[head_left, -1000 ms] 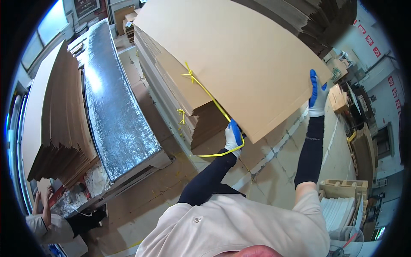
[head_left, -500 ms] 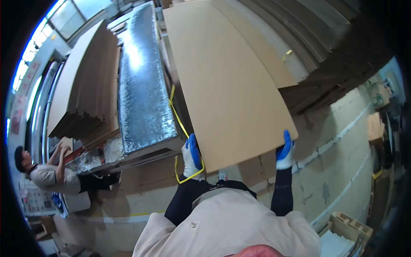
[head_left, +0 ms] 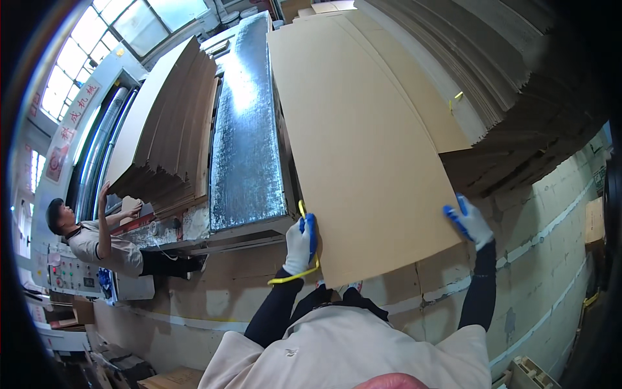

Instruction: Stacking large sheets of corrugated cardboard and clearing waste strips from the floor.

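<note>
Cardboard sheet (head_left: 363, 149), centre frame: large, light, likely floppy; your left hand (head_left: 300, 243) and right hand (head_left: 469, 222) each clamped a near corner; yellow strap (head_left: 295, 277) dangled lower centre.

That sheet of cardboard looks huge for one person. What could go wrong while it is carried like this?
The cardboard sheet is gripped only at its near edge by the left hand and right hand, so it might sag or slip. A loose yellow strap hangs by the left hand and could snag. The sheet also blocks the view of the floor ahead.
</note>
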The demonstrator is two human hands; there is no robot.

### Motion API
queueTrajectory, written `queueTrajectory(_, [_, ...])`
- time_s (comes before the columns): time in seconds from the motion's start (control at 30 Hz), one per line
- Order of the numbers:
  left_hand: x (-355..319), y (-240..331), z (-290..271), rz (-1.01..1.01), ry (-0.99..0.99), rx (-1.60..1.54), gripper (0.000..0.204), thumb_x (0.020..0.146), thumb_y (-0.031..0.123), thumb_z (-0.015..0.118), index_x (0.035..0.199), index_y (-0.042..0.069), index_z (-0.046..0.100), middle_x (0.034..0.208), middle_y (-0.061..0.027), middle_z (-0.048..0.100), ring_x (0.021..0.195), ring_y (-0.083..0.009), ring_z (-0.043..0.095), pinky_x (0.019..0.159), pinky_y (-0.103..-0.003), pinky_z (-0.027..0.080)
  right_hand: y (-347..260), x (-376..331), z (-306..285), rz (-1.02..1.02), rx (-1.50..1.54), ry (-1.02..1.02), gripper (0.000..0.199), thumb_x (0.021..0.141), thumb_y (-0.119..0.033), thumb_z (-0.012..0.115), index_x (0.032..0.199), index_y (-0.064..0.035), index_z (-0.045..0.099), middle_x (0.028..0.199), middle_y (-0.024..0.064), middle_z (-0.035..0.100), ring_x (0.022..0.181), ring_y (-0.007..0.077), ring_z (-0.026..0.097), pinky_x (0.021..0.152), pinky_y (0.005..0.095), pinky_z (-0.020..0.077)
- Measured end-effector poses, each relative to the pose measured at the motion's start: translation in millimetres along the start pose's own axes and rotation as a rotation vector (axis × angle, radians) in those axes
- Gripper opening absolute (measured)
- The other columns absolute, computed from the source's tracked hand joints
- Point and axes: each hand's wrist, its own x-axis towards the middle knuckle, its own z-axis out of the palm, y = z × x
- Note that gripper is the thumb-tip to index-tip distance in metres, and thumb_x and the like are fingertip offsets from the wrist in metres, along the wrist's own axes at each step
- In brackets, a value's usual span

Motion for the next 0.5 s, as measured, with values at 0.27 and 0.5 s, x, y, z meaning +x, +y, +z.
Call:
queueTrajectory(0.27, [86, 9, 8, 0.202, 0.025, 0.285, 0.045, 0.1, 0.034, 0.047, 0.087, -0.005, 0.064, 0.075, -0.0282, 0.062, 0.077, -0.0451, 0.063, 0.064, -0.048, 0.046, 36, 42, 35, -0.077, 0.175, 0.259, 0.066, 0.093, -0.033, 0.067, 0.139, 0.0075, 0.043, 0.135, 0.0195, 0.057, 0.124, 0.0236, 0.055, 0.102, 0.0304, 0.0412])
queueTrajectory(0.5, [39, 8, 7, -0.067, -0.049, -0.059, 0.052, 0.101, 0.041, 0.051, 0.079, -0.007, 0.058, 0.058, -0.0116, 0.046, 0.061, -0.0151, 0.039, 0.057, -0.037, 0.038, 30, 39, 26, -0.08, 0.438, 0.134, 0.056, 0.097, -0.023, 0.063, 0.14, 0.0061, 0.044, 0.129, 0.0088, 0.059, 0.115, 0.0105, 0.052, 0.098, 0.0239, 0.0413])
